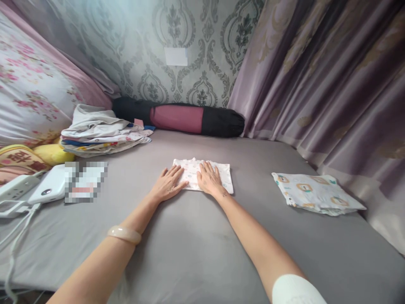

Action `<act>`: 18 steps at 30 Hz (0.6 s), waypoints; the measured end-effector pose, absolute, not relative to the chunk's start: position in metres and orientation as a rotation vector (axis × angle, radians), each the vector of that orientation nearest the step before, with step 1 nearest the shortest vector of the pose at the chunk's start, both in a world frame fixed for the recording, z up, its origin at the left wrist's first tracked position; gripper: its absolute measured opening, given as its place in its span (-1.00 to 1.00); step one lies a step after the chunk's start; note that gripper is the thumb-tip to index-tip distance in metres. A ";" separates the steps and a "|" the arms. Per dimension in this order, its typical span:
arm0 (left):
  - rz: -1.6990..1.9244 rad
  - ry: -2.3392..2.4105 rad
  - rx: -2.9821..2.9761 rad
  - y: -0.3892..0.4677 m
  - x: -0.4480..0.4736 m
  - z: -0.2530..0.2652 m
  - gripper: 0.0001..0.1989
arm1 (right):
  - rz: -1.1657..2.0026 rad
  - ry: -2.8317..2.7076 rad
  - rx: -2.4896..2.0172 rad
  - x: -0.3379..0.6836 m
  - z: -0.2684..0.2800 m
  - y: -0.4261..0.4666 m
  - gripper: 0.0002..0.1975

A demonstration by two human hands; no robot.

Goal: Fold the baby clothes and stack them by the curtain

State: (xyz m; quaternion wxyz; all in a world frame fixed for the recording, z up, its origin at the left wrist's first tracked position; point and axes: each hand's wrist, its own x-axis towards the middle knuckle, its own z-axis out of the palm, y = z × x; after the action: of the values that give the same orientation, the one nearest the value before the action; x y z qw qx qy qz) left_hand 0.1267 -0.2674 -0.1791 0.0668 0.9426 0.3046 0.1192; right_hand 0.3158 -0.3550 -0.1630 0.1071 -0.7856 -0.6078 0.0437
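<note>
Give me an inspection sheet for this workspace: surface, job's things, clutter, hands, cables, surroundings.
Surface: grey sheet, mostly smooth.
Job's things: folded white cloth, lying flat.
Clutter: cloth pile, power strip and white device at left; patterned folded cloth at right.
Hands: left hand flat, partly on the white cloth; right hand flat on it.
Cables: white cable at left, apart from the hands.
Surroundings: patterned wall, curtain.

Resting left hand [169,184] on the nine-o'clock edge and right hand [209,179] near the middle of a folded white patterned cloth [191,172]. Around it on grey bedsheet [186,249]: stacked clothes [101,128] at ten, black-and-maroon cylindrical bag [177,119] across twelve, orange-printed folded cloth [316,192] at three, white power strip [20,185] at nine.
</note>
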 end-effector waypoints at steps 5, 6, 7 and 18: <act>0.351 0.921 2.837 -0.267 0.127 -0.179 -0.25 | 0.145 -1.708 -2.357 0.318 -0.156 -0.361 -0.40; 0.353 0.922 2.835 -0.267 0.127 -0.179 -0.25 | 0.138 -1.683 -2.376 0.319 -0.155 -0.362 -0.40; 0.356 0.923 2.832 -0.267 0.127 -0.180 -0.25 | 0.131 -1.660 -2.395 0.321 -0.155 -0.364 -0.39; 0.378 0.924 2.825 -0.265 0.128 -0.184 -0.25 | 0.079 -1.600 -2.490 0.324 -0.164 -0.367 -0.38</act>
State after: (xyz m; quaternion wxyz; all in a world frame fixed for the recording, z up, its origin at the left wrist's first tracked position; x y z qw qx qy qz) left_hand 0.1276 -0.2652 -0.1844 0.0727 0.9403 0.3077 0.1258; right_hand 0.3239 -0.3670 -0.1640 0.0900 -0.8376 -0.5382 0.0266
